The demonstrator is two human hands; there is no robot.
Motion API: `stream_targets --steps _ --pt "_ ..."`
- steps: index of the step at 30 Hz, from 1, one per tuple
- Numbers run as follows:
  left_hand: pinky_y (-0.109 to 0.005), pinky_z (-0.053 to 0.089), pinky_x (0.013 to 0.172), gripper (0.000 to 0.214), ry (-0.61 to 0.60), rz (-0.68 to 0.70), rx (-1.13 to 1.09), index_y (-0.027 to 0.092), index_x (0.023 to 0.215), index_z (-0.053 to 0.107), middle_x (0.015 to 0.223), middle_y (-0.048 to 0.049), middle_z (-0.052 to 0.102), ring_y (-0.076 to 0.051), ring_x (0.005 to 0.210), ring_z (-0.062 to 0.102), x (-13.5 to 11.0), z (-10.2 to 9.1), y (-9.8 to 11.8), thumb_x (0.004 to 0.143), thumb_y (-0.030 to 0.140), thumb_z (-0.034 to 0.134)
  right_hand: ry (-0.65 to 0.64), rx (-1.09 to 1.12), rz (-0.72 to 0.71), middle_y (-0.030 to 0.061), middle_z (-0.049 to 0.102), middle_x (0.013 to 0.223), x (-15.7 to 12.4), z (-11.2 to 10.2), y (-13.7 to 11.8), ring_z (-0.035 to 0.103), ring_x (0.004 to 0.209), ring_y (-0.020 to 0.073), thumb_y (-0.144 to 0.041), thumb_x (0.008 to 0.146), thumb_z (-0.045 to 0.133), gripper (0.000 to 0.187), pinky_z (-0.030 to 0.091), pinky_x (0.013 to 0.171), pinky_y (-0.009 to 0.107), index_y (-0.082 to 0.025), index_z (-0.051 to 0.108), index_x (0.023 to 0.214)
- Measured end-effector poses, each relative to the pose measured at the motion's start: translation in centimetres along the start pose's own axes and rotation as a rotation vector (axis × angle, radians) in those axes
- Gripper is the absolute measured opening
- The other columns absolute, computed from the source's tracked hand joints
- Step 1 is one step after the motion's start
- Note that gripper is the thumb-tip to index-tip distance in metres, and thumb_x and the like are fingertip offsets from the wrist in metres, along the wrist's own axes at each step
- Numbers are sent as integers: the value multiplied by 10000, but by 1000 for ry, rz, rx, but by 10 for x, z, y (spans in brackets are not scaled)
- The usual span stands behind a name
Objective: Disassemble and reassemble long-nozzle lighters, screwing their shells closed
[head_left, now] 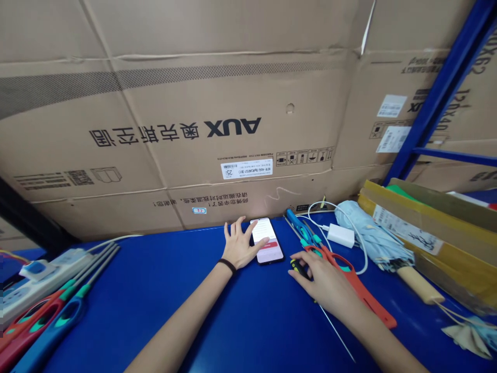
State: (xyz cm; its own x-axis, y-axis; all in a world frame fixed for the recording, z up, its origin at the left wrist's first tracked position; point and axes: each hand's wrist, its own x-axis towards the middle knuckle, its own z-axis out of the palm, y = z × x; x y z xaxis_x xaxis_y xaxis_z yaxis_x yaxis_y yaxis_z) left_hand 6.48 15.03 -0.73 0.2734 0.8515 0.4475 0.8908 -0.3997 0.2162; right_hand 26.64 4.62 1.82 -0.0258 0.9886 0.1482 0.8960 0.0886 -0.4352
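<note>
A phone (267, 242) with a lit white screen and a red bar lies face up on the blue tabletop. My left hand (239, 246), a dark band at its wrist, rests beside it with fingers spread; the thumb and a finger reach over the screen. My right hand (320, 272) is closed around the black and yellow handle of a screwdriver (298, 268). Its thin metal shaft points down and right below the hand; part of the handle is hidden. Right behind this hand lie an orange-red long-nosed lighter (367, 292) and a blue long-nosed lighter (301, 227).
A large cardboard box (174, 103) stands along the back. On the right are a white charger (340, 235) with cable, a folded light-blue umbrella (375, 235) and an open carton (430, 243). At left lie a power strip (42, 282) and several long-nosed lighters (58, 318).
</note>
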Motion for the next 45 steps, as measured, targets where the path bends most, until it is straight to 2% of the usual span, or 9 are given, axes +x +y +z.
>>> stream_targets --steps 4,11,18,23,28,34,39,42,45 --pt "-613 135 1079 578 -5 7 -11 291 1278 531 1354 -119 400 -324 1259 376 0 0 0 831 642 423 23 15 -18 25 610 670 0 1 1 621 598 190 -370 804 523 278 394 455 247 -229 649 1008" --pt "-638 137 1064 645 23 14 -27 240 1376 414 1344 -150 388 -334 1266 357 1 -3 -1 856 621 387 30 15 -15 24 612 674 0 -1 -1 617 579 188 -367 792 523 275 404 446 250 -230 652 993" --pt "-595 33 1111 524 -90 320 -59 366 1254 543 1419 -68 354 -294 1305 323 -6 -14 10 805 632 490 -1 9 1 35 639 775 0 -3 -2 623 625 183 -360 809 524 272 435 501 264 -226 641 1014" --pt "-625 4 1094 534 -87 368 -29 350 1257 548 1427 -89 349 -319 1302 330 -7 -13 11 807 633 486 15 7 -23 47 658 843 0 -1 -1 625 643 186 -361 803 526 274 439 502 270 -223 638 1012" --pt "-616 16 1098 681 -67 328 -37 270 1391 392 1407 -144 370 -310 1316 313 -6 -10 8 816 626 471 11 11 -26 48 662 842 -1 -3 -2 625 642 185 -351 801 524 263 448 516 275 -223 640 999" --pt "-606 3 1103 631 -48 305 -56 309 1368 418 1407 -112 371 -308 1310 318 -7 -10 6 816 609 484 18 8 -30 50 662 822 -1 -4 -3 622 620 189 -356 792 513 277 440 494 275 -219 638 997" --pt "-593 21 1109 602 6 224 -98 266 1344 438 1388 -115 389 -305 1284 348 -8 -9 4 829 575 488 -9 12 -20 57 656 839 -1 -4 -3 622 645 196 -353 800 505 282 453 520 288 -212 638 1005" --pt "-579 95 1106 470 85 120 -135 242 1281 484 1322 -113 435 -285 1248 381 -4 -12 1 889 496 433 -8 26 -19 57 649 815 -1 -4 -3 617 633 196 -351 800 506 293 450 520 291 -201 640 1014" --pt "-534 284 1033 336 183 -2 -179 215 1175 537 1211 -115 497 -272 1168 437 3 -20 1 939 375 359 15 51 -27 49 637 748 1 -1 0 612 603 192 -347 793 513 296 453 527 291 -184 653 996"
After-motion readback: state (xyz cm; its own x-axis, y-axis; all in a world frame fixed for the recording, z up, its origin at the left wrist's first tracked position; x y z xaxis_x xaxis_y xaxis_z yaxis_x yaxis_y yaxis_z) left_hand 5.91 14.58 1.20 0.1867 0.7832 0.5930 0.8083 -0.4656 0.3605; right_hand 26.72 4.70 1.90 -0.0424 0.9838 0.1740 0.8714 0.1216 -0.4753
